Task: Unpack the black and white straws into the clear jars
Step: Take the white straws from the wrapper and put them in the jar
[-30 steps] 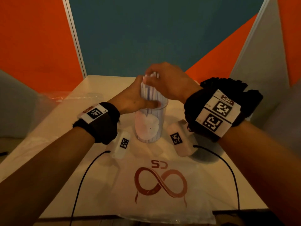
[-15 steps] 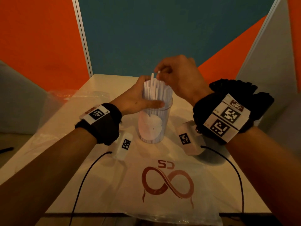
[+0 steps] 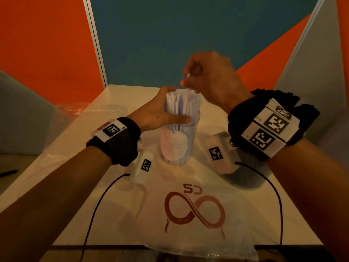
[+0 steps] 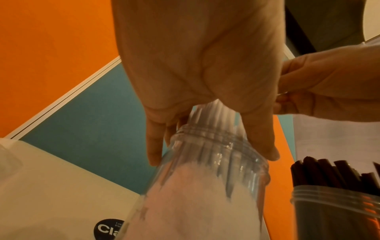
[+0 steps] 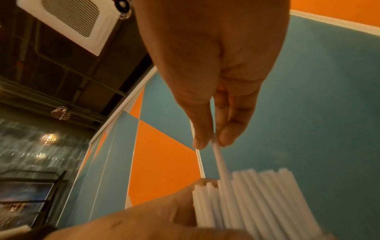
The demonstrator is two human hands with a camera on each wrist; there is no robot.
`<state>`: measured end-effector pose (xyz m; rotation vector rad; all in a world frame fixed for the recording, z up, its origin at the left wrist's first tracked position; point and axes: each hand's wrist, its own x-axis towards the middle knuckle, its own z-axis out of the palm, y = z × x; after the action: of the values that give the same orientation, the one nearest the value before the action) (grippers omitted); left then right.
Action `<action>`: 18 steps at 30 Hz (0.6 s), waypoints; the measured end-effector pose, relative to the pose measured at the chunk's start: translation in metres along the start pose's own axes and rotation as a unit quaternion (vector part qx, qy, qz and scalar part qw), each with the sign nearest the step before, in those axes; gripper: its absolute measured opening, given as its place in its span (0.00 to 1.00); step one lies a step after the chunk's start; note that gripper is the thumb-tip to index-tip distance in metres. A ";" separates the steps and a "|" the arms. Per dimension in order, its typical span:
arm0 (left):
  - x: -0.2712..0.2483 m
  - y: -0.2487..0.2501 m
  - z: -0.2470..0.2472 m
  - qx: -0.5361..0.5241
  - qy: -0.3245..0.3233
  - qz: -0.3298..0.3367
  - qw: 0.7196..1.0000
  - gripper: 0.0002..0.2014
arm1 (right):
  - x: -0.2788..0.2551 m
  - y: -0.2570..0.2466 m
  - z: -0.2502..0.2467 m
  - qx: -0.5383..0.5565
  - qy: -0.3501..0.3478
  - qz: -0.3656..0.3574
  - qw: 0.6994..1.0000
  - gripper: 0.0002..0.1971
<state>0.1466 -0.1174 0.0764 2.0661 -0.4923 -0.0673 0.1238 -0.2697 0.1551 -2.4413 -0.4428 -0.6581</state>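
On the table (image 3: 120, 95) stands a clear jar (image 3: 178, 140) packed with upright white straws (image 3: 181, 103); the left hand (image 3: 160, 114) wraps around its rim, the right hand (image 3: 209, 80) pinches one straw (image 5: 221, 164) above them. Beside it, another jar (image 4: 337, 212) holds black straws (image 4: 333, 173).

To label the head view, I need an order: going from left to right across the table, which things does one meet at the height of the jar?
Left hand → clear jar of white straws → right hand, which pinches one straw above the jar.
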 end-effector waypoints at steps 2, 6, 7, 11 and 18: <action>0.000 0.000 0.000 0.000 -0.001 0.003 1.000 0.44 | -0.002 0.003 0.005 -0.002 -0.040 0.021 0.999 0.05; 0.000 -0.001 0.000 0.002 0.003 0.006 1.000 0.43 | -0.002 0.004 0.006 -0.017 -0.022 0.013 1.000 0.06; 0.001 -0.002 -0.001 0.003 0.004 0.006 1.000 0.43 | -0.002 0.004 0.005 0.003 0.000 0.012 1.000 0.05; 0.002 -0.003 0.000 -0.001 0.011 0.011 1.000 0.42 | 0.002 0.002 0.002 0.059 0.075 0.008 0.995 0.05; 0.002 -0.002 0.000 -0.005 0.005 0.013 1.000 0.44 | 0.004 0.002 0.008 0.118 0.098 0.034 0.988 0.06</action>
<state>0.1493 -0.1175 0.0747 2.0489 -0.5112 -0.0434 0.1306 -0.2663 0.1502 -2.1355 -0.3359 -0.7617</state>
